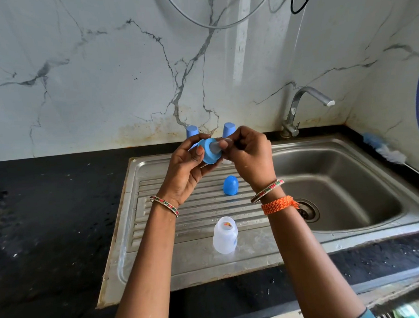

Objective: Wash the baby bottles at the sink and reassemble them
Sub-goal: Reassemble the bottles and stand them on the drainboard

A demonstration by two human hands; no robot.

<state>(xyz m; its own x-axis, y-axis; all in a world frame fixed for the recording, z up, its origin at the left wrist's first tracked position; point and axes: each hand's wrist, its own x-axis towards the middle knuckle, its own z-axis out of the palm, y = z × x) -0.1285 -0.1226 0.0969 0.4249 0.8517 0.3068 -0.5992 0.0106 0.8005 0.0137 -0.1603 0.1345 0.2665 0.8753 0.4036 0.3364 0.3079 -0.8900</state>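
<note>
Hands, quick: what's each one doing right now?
Left hand: grips the blue collar ring.
Right hand: pinches the nipple poking through that ring.

A blue screw ring (209,151) with what seems a clear teat (221,144) pushed through it is held up. A capless translucent bottle (225,235) stands upright on the drainboard (158,221), a blue dome cap (230,185) behind it.

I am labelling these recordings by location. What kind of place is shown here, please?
Most likely a home kitchen: a stainless steel sink with a ribbed drainboard is set into a black countertop, with a tap against a marble-patterned wall.
</note>
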